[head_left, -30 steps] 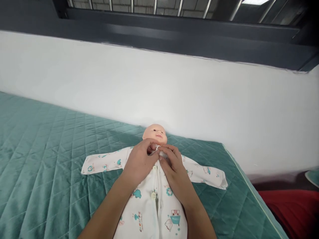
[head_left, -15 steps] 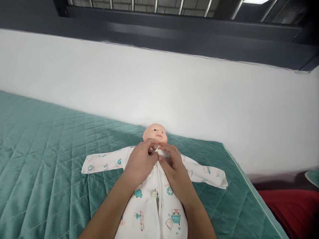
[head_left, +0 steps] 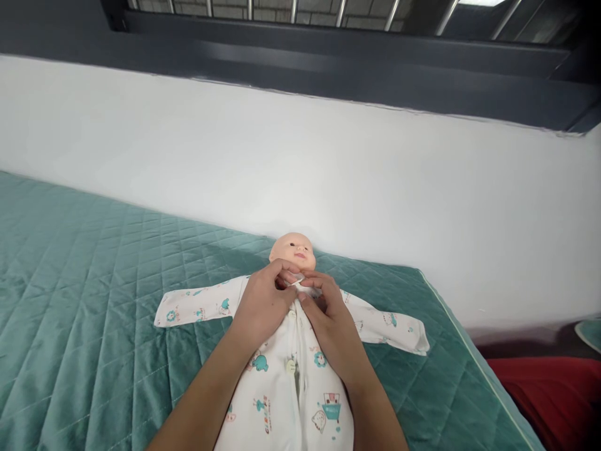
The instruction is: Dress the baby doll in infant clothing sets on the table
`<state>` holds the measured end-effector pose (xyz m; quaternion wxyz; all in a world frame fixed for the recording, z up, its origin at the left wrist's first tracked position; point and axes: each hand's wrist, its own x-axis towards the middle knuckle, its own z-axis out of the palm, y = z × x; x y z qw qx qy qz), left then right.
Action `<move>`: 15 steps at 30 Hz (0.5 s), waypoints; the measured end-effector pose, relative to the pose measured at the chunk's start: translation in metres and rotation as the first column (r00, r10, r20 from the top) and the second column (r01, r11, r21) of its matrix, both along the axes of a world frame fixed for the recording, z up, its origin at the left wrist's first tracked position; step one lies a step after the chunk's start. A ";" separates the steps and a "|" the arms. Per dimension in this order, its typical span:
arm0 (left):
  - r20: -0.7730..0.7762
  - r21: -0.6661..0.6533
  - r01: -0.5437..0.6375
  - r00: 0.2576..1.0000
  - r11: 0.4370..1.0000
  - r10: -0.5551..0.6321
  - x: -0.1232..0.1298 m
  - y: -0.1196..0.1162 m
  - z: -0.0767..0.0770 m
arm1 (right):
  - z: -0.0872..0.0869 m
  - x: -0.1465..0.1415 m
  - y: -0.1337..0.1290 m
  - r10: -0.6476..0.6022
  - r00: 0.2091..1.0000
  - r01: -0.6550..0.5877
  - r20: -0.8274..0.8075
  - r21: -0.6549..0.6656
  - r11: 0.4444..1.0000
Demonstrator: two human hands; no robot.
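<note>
A baby doll (head_left: 293, 245) lies on its back, dressed in a white romper (head_left: 275, 401) with teal and red animal prints. Its sleeves stretch out to both sides. My left hand (head_left: 267, 297) pinches the neckline just under the doll's chin. My right hand (head_left: 326, 307) pinches the other edge of the collar, its fingertips close to those of the left. Between them shows a strip of white collar trim. Lower down, the front opening gapes a little near a pale yellow button (head_left: 291, 366). My fingers hide the exact grip at the neck.
The doll lies on a quilted green bed cover (head_left: 94, 263). Behind it rises a white wall (head_left: 300, 163), topped by a dark window frame (head_left: 328, 62) with metal bars. Red fabric (head_left: 549, 394) is at the lower right, past the cover's edge.
My fingertips have shifted slightly at the collar, and the white trim between them lies flatter. The doll and the sleeves are almost as before.
</note>
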<state>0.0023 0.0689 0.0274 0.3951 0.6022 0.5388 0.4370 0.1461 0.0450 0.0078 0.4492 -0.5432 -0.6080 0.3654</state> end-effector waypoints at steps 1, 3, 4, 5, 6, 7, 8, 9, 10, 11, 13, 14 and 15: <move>0.002 0.001 0.000 1.000 1.000 0.000 -0.001 0.000 0.000 | -0.001 0.000 0.000 0.000 1.000 0.000 -0.006 -0.004 1.000; 0.011 0.000 0.006 1.000 1.000 -0.006 -0.002 0.001 0.000 | -0.002 0.000 0.001 0.000 1.000 0.000 -0.011 -0.012 1.000; 0.019 -0.002 0.014 1.000 1.000 -0.014 -0.003 0.001 0.000 | -0.003 0.001 0.001 -0.002 1.000 0.002 -0.009 -0.014 1.000; 0.025 -0.004 0.027 0.999 1.000 -0.027 -0.004 0.001 0.000 | -0.003 0.001 0.001 -0.005 1.000 0.005 -0.006 -0.016 1.000; 0.026 -0.005 0.038 0.999 0.999 -0.038 -0.005 0.001 0.000 | -0.003 0.001 0.002 -0.009 1.000 0.009 -0.002 -0.016 1.000; 0.020 -0.002 0.049 0.999 0.999 -0.049 -0.006 0.001 0.001 | -0.003 0.001 0.002 -0.013 1.000 0.013 0.002 -0.016 1.000; 0.008 0.008 0.058 0.998 0.998 -0.058 -0.006 0.001 0.001 | -0.002 0.001 0.002 -0.015 1.000 0.015 0.005 -0.013 1.000; -0.010 0.024 0.067 0.998 0.997 -0.067 -0.007 0.001 0.001 | -0.002 0.001 0.002 -0.017 1.000 0.017 0.007 -0.010 1.000; -0.033 0.043 0.076 0.997 0.996 -0.074 -0.007 0.000 0.002 | -0.002 0.000 0.002 -0.016 1.000 0.016 0.008 -0.007 1.000; -0.057 0.061 0.082 0.995 0.995 -0.079 -0.007 0.000 0.002 | -0.002 0.000 0.002 -0.014 1.000 0.014 0.009 -0.005 1.000; -0.109 0.077 0.090 0.991 0.993 -0.081 -0.007 0.000 0.002 | -0.002 0.000 0.002 -0.015 1.000 0.015 0.007 -0.003 1.000; -0.141 0.076 0.091 0.987 0.993 -0.079 -0.007 0.000 0.002 | -0.002 0.000 0.002 -0.018 1.000 0.018 0.004 -0.004 1.000; -0.178 0.074 0.093 0.981 0.993 -0.078 -0.008 0.000 0.002 | -0.003 0.000 0.002 -0.023 1.000 0.023 0.001 -0.005 1.000</move>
